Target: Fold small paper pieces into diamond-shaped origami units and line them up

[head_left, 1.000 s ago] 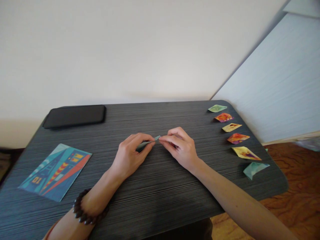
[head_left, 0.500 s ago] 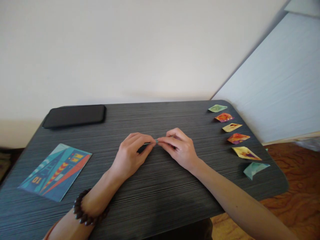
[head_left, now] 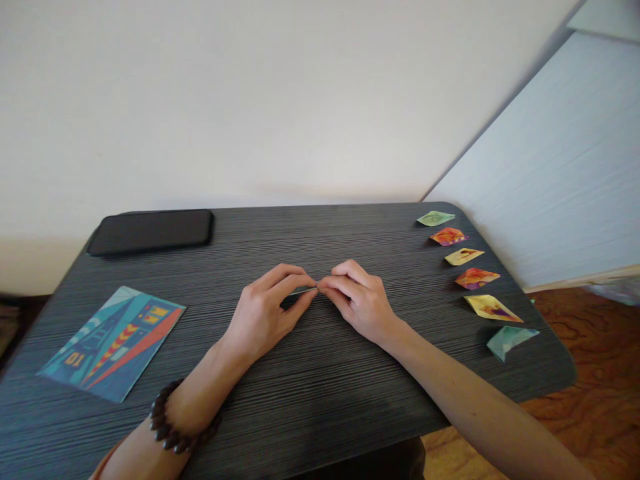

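Observation:
Above the middle of the table, my left hand [head_left: 269, 304] pinches a small folded piece of paper [head_left: 302, 291] between thumb and fingers. Only a thin pale edge of the paper shows; my fingers cover the rest. My right hand [head_left: 363, 301] is closed in a pinch at the paper's right end, its fingertips almost touching those of my left hand. A dark beaded bracelet [head_left: 167, 427] circles my left wrist.
Folded paper pieces line the table's right side, among them a green one [head_left: 436, 218], an orange one [head_left: 477, 278] and a teal one [head_left: 510, 341]. At left lie a black phone [head_left: 153, 232] and a patterned paper square [head_left: 114, 347]. A wall rises behind the dark table [head_left: 300, 227].
My left hand has shifted slightly right, bringing both sets of fingertips closer together. The bit of paper between them shows less than before. Objects on the table stay put.

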Motion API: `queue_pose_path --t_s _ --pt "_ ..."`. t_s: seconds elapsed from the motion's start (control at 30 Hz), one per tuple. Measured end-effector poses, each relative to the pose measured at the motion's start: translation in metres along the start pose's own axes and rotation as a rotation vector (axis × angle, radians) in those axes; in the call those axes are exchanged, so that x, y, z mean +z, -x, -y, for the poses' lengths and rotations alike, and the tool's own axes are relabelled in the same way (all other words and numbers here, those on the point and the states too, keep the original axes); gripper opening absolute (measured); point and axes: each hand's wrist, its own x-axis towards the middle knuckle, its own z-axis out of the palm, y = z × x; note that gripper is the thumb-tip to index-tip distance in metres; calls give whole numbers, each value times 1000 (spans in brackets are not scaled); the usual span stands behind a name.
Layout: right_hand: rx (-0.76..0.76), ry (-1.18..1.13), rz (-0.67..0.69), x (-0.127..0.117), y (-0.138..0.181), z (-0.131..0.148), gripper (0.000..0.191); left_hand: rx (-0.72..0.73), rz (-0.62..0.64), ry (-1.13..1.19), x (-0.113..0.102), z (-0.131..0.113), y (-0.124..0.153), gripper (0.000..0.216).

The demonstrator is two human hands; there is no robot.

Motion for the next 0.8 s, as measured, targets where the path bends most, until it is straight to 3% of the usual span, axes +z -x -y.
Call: queue_pose_path --t_s 0.3,0.63,0.8 --pt "112 -140 -69 -1 -2 -1 7 29 -17 56 0 1 -2 11" --pt "76 -137 27 -1 -2 2 10 52 -20 -5 -1 5 1 12" --pt "202 -237 -53 1 -1 1 14 20 3 -5 -3 3 -1 9"
